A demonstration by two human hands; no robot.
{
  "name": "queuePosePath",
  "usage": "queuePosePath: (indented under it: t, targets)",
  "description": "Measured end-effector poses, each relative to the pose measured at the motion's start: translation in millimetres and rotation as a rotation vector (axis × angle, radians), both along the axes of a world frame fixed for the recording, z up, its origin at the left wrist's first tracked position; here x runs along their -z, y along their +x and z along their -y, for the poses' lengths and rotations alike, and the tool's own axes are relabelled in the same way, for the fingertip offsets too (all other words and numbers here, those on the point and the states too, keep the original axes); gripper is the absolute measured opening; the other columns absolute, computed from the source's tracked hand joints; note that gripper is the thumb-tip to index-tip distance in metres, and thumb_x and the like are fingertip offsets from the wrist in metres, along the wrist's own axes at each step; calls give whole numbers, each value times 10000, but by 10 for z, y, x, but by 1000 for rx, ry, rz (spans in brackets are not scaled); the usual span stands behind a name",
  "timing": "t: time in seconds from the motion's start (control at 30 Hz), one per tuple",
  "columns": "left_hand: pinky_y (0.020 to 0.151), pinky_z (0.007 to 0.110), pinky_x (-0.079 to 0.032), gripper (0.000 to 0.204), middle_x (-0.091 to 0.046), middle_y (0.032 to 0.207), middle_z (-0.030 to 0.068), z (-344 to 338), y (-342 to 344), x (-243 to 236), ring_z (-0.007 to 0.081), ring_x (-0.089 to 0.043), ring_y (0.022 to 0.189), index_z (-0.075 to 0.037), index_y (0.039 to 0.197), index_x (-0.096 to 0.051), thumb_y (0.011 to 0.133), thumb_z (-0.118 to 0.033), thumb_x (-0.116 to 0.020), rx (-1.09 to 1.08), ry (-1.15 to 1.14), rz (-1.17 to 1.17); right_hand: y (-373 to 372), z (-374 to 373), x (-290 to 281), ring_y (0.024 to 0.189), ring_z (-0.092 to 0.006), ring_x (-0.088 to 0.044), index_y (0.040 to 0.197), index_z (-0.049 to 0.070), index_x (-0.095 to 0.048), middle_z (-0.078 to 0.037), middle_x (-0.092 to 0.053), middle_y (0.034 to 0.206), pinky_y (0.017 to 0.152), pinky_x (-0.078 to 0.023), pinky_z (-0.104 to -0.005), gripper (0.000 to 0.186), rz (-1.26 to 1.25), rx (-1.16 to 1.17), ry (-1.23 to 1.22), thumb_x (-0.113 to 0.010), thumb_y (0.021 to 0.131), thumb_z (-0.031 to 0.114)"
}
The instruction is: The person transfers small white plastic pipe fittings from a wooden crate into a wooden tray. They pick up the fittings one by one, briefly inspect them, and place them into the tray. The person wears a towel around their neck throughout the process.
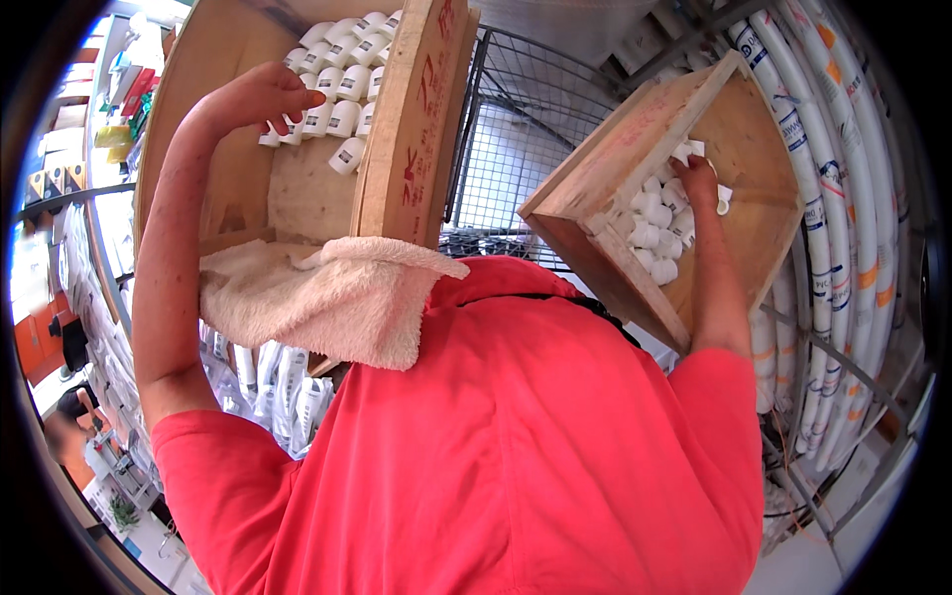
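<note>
Fingers [302, 100] loosely parted, our left hand [248, 97] hangs over rowed white fittings [352, 83] in a wooden box [402, 139]; our right hand [697, 179] (its grip we cannot tell) reaches among jumbled fittings [651, 212] in another.

Both hands [260, 99] [697, 178] at white fittings [350, 84], two wooden boxes [409, 129] [615, 139], beige towel [327, 297], red shirt [496, 446]

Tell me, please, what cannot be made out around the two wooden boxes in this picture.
All in the head view:
Grip of the right hand: its own back hides part of the fingers.
Near rim of the left wooden box: partly covered by the towel.
Far rim of that box: cut off by the top edge.
Floor under the white fittings in the right wooden box: hidden by their heap.
</note>
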State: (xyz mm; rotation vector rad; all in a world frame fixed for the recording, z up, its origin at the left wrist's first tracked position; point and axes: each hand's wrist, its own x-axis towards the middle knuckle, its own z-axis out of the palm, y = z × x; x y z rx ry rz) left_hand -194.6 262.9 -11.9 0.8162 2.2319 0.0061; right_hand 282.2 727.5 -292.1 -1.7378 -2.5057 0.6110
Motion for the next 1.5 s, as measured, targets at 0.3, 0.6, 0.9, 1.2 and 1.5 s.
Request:
queuePosePath:
  t: [0.3,0.6,0.9,1.2,1.5]
  targets:
    - [614,276,-551,429,-715,858,31,-1,-58,9,127,-697,727,-45,964,-741,985,-465,-655,37,27,7,61,-1,29,956,-308,-742,1184,-15,-725,-217,-761,1055,882,-562,-408,625,-27,-3,49,-788,802,475]
    - [760,347,-593,432,-757,847,125,-30,-32,-114,188,-729,779,33,974,-757,971,-392,-682,115,260,-12,694,-842,-415,931,-161,-695,1192,65,-705,-59,-720,1062,725,-572,-304,560,-495,408,-331,-814,841,488]
    - [818,355,-591,333,-769,947,144,-109,282,-386,220,-733,862,6,1100,-753,945,-289,-730,185,678,-104,-281,296,-2368,1044,-177,-673,1268,-26,-631,-109,-682,1152,875,-550,-311,528,-985,28,-108,-778,928,351]
    - [832,310,-586,626,-743,1108,106,-138,522,-603,168,-705,917,-36,1412,-585,896,-305,-814,264,975,5,-1702,1992,-3273,1055,-121,-656,1225,47,-686,-32,-701,1140,945,-514,-275,339,-1060,-653,-316,-750,893,71]
    - [871,325,-564,590,-670,1231,109,-180,609,-667,196,-675,1025,-60,1375,-616,859,-225,-850,526,1301,-73,-2457,2436,-3358,975,-102,-687,1183,45,-703,-29,-739,1058,912,-539,-263,335,-960,-918,-380,-795,883,164]
